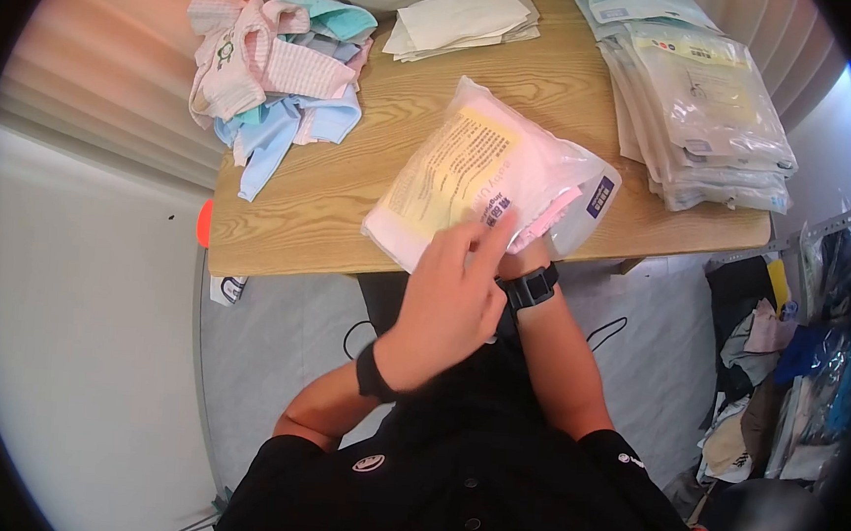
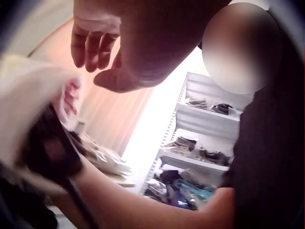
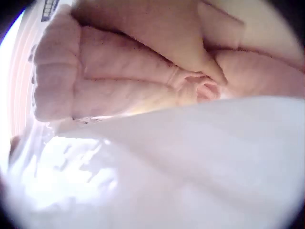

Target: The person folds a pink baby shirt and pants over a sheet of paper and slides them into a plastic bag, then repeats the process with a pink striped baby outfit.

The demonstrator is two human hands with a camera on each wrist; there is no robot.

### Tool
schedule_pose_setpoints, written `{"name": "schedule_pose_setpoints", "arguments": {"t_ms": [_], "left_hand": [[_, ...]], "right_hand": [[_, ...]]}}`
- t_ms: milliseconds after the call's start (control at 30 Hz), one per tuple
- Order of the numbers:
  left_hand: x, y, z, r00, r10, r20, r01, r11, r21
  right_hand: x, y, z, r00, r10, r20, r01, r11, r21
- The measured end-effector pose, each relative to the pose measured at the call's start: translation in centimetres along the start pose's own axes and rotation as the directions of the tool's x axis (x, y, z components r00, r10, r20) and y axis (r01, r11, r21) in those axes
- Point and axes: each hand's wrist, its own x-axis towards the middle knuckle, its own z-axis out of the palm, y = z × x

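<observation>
A clear plastic bag (image 1: pixel 451 183) with a yellow printed panel lies tilted over the table's front edge, a folded pink garment (image 1: pixel 547 220) inside it. My right hand (image 3: pixel 157 33) reaches into the bag's mouth. In the right wrist view its thumb presses into the pink cloth, which bunches at the tip; its other fingers are hidden. My left hand (image 1: pixel 448 292) overlaps the bag's near edge in the head view. Its fingers hang loosely bent with nothing between them in the left wrist view. Both wrists wear black bands.
Loose baby clothes (image 1: pixel 271 77) lie heaped at the table's back left. White sheets (image 1: pixel 462 21) are stacked at the back middle. A pile of filled plastic bags (image 1: pixel 703 107) stands at the right of the wooden table (image 1: pixel 290 226). Shelves with clothes (image 1: pixel 794 351) stand at far right.
</observation>
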Motion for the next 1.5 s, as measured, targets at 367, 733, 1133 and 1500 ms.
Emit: {"name": "schedule_pose_setpoints", "arguments": {"t_ms": [367, 733, 1133, 1500], "left_hand": [[-4.1, 2.0, 4.4, 0.952, -0.304, -0.035, 0.282, 0.915, -0.29], [-4.9, -3.0, 4.2, 0.864, -0.456, 0.215, 0.503, 0.758, -0.415], [-4.5, -6.2, 0.9, 0.781, -0.609, 0.137, 0.623, 0.747, -0.231], [2.3, -6.8, 0.5, 0.898, -0.437, -0.05, 0.416, 0.881, -0.225]], "right_hand": [[1.7, 1.1, 0.3, 0.946, 0.039, 0.322, -0.136, 0.949, 0.284], [0.9, 0.5, -1.1, 0.967, 0.087, -0.239, -0.11, 0.99, -0.083], [6.2, 1.7, -4.3, 0.715, 0.468, 0.52, -0.666, 0.683, 0.301], [2.3, 3.2, 4.0, 0.942, 0.156, -0.296, -0.293, 0.813, -0.503]]}}
